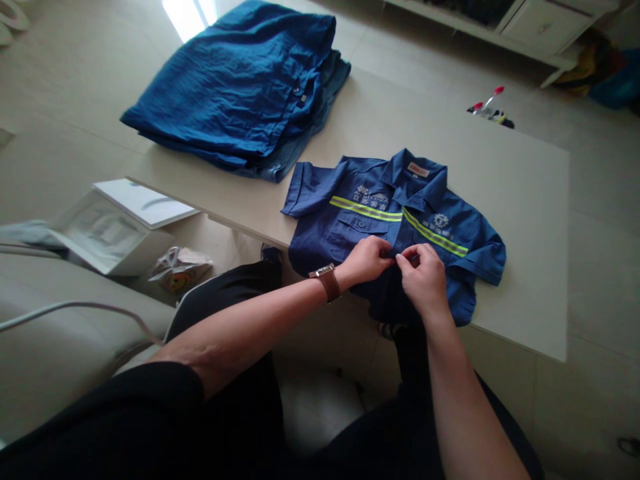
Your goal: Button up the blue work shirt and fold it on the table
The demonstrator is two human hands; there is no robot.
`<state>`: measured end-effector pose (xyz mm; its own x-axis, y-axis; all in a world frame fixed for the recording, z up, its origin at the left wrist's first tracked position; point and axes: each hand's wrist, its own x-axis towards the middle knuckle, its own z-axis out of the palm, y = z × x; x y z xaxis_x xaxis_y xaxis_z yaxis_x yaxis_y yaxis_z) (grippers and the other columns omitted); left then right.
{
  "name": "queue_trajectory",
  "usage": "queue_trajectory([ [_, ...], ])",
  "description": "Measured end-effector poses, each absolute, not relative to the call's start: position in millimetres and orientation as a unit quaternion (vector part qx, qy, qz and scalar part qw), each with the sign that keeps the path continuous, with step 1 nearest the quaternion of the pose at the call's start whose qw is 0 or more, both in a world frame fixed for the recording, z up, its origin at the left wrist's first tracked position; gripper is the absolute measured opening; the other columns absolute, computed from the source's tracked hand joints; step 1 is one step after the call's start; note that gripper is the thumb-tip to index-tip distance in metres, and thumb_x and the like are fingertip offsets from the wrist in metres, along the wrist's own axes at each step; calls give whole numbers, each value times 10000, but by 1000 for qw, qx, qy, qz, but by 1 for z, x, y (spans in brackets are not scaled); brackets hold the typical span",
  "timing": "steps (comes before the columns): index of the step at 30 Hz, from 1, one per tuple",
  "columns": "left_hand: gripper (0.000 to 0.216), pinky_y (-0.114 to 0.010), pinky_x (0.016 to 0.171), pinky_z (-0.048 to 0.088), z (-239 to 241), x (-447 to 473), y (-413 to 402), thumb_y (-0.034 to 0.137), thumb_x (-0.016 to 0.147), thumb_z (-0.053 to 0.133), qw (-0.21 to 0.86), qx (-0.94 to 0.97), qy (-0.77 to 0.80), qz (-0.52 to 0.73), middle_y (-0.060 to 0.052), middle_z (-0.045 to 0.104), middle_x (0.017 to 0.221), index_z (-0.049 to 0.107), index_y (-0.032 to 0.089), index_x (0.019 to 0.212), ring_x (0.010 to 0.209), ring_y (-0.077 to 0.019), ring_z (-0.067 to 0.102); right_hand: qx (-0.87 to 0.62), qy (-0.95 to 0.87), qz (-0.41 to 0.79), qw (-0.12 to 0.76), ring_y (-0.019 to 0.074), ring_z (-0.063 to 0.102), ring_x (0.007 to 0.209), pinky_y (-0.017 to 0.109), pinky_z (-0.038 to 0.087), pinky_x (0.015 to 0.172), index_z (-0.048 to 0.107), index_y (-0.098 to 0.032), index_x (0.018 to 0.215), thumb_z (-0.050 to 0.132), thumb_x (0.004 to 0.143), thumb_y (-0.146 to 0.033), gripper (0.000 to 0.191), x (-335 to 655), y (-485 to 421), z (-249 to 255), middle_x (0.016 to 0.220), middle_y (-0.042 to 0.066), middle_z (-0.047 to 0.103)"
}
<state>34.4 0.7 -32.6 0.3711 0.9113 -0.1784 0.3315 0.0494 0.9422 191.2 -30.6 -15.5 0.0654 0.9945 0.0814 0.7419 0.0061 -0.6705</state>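
Observation:
A blue short-sleeved work shirt [315,237] lies front side up on the table, its collar pointing away from me. Yellow-green reflective strips and white printing cross its chest, and the lower part hangs over the near table edge. My left hand [367,259], with a brown-strapped watch on the wrist, pinches the shirt's front opening below the chest strips. Right beside it, my right hand [424,273] has thumb and forefinger pinched on the same opening. Any button between the fingertips is hidden.
A pile of folded blue garments [225,87] rests at the table's far left. The white table [535,200] extends right of the shirt. Red-capped bottles [493,103] show behind its far edge. A white box [115,227] and a plastic bag [180,267] stand left, near the sofa [65,313].

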Motion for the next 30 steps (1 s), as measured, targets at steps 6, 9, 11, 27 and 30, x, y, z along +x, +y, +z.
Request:
queue_trajectory([
  [6,209,-289,621,288,-28,30,3,117,761,662,501,678,472,259,36,518,611,528,166,608,647,-117,434,-693,-586,306,288,198,549,696,358,458,708,594,-229,752,649,774,-420,200,200,-25,-21,773,30,624],
  [9,161,-287,631,328,-27,28,5,126,773,671,486,701,468,232,25,560,644,584,164,642,657,-126,467,-698,-547,365,284,191,545,658,344,442,664,598,-224,750,677,732,-465,255,202,-23,-21,709,14,605],
  [11,108,-286,658,370,-27,26,6,141,788,674,471,717,468,212,4,619,699,635,164,690,685,-140,513,-695,-532,390,284,183,537,635,337,431,642,599,-220,739,696,704,-499,297,203,-22,-21,685,10,599],
  [27,84,-283,721,458,-29,19,-3,166,798,688,434,773,435,160,-39,729,818,725,180,872,746,-174,632,-708,-587,260,295,220,598,773,380,496,754,603,-231,869,663,795,-567,350,209,-18,-25,854,53,664],
  [30,21,-285,705,464,-27,18,-7,174,791,698,439,796,398,121,-33,710,762,711,185,803,705,-172,629,-723,-578,251,282,227,611,766,380,497,732,566,-241,918,710,786,-629,434,208,-20,-25,854,43,659],
])
